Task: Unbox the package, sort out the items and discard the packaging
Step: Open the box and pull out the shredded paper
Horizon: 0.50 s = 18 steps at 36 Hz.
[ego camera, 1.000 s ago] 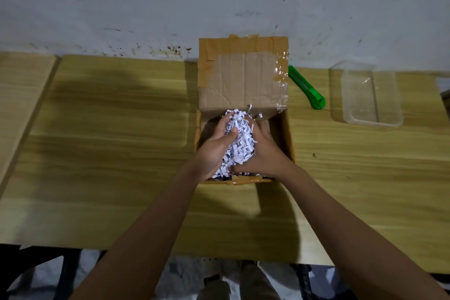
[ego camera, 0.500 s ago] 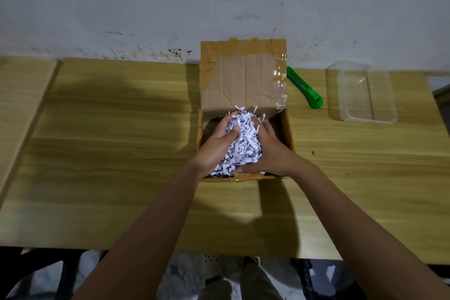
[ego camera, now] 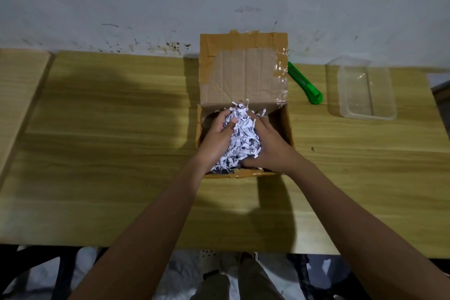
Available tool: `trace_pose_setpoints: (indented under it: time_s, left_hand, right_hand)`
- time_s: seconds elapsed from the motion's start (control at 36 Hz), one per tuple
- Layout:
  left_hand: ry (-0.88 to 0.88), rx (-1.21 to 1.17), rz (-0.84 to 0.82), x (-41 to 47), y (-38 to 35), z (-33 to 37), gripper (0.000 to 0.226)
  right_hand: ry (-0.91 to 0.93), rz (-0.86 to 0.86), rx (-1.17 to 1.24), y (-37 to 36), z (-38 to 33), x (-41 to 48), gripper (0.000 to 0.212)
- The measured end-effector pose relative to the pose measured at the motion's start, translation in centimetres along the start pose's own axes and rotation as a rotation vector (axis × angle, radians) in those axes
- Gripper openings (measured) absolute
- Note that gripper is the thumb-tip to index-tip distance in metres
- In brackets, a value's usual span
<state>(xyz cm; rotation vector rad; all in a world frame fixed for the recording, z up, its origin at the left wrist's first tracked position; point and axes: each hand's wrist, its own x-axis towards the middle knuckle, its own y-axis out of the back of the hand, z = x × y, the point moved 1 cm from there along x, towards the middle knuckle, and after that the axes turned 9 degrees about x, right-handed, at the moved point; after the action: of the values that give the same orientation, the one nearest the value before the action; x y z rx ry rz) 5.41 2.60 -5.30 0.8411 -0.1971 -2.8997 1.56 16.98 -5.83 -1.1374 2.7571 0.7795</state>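
An open cardboard box (ego camera: 283, 126) stands on the wooden table, its taped lid (ego camera: 243, 73) folded up against the wall. A clump of white shredded paper (ego camera: 242, 139) fills the space between my hands over the box. My left hand (ego camera: 216, 139) grips the clump from the left, thumb pressed into it. My right hand (ego camera: 270, 148) cups it from the right and below. Whatever lies under the paper in the box is hidden.
A green utility knife (ego camera: 305, 86) lies right of the lid. Further right sits a clear plastic container (ego camera: 365, 91). The table's front edge (ego camera: 73, 242) runs below my forearms, and a second wooden surface (ego camera: 17, 80) adjoins at the left.
Both hands have gathered the shredded paper a little tighter and higher over the box. The view has shifted slightly.
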Motion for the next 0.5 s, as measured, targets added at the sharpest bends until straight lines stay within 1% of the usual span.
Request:
trace_pose_setpoints:
  time_s: [0.08,0.14,0.22,0.31,0.36,0.5]
  left_hand:
    - [0.0,0.016,0.025,-0.1,-0.1,0.2,0.042]
    - [-0.008,0.032,0.035,-0.2,-0.1,0.3,0.042]
    - [-0.023,0.053,0.04,-0.3,-0.1,0.3,0.043]
    - [-0.019,0.069,0.04,-0.1,-0.1,0.2,0.045]
    - [-0.019,0.066,0.043,-0.1,-0.1,0.2,0.045]
    - [0.006,0.033,0.04,-0.4,-0.2,0.3,0.041]
  right_hand:
    - [-0.003,0.018,0.045,0.0,-0.3,-0.1,0.103]
    - [-0.032,-0.027,0.064,0.3,-0.4,-0.2,0.102]
    - [-0.137,-0.162,0.055,1.0,-0.6,-0.2,0.112]
    - [-0.166,-0.241,-0.061,1.2,-0.4,0.0,0.119]
    - [-0.146,-0.236,-0.1,1.1,-0.3,0.1,0.119]
    - [0.021,-0.121,-0.126,0.5,-0.1,-0.1,0.113]
